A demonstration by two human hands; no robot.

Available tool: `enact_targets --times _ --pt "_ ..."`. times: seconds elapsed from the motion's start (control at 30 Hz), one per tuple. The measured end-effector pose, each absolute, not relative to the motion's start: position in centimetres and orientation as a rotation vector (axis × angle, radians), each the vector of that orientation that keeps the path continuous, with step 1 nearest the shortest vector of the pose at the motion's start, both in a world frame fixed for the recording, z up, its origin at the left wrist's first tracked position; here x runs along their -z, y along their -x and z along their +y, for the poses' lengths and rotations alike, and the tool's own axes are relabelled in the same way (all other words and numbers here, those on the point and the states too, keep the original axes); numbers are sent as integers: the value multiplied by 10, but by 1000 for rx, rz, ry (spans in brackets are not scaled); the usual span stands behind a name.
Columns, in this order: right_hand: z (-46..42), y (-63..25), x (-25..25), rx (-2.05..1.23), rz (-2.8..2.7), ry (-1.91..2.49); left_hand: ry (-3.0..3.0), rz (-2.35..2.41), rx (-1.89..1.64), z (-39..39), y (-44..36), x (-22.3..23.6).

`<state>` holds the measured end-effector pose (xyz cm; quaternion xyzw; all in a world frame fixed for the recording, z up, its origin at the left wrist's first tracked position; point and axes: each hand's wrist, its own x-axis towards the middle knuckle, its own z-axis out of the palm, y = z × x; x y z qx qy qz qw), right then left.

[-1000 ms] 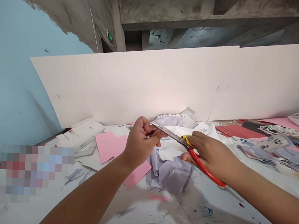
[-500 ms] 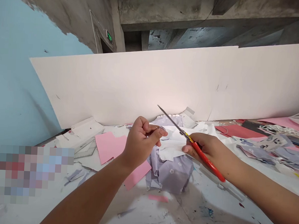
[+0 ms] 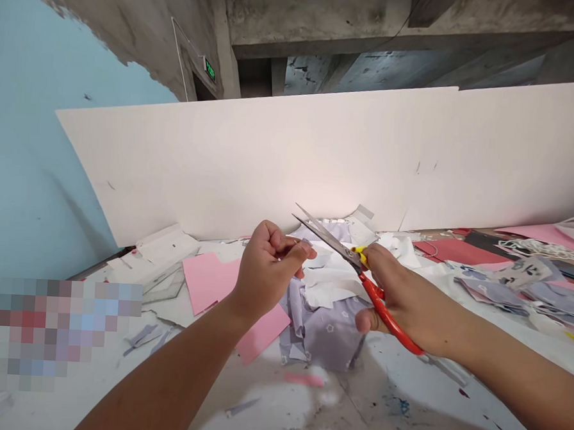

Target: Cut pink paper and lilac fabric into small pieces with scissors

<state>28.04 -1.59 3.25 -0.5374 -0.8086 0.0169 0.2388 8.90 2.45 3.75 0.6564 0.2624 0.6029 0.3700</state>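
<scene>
My right hand grips red-handled scissors with their steel blades parted and pointing up-left toward my left hand. My left hand is raised above the table with thumb and fingers pinched together; what they pinch is too small to make out. Below and between both hands lies a crumpled lilac cloth with small white flowers and a white cloth piece.
Pink paper sheets lie left of the cloth pile on a paint-stained white table. A long white board stands behind. More patterned cloth pieces and red sheets lie at right. Scraps litter the table.
The scissors lifted away from my left hand with blades shut, then came back toward it with blades parted. My left hand stayed pinched and nearly still.
</scene>
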Motion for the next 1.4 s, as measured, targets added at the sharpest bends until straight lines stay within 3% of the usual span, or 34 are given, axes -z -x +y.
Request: enact_targets --times 0.47,1.4 --pt "-21 -277 -37 -150 -2290 1477 -1705 645 -1658 26 -88 -37" --pt "-23 -273 -45 -307 -2164 1491 -1712 605 -1523 24 -85 -41"
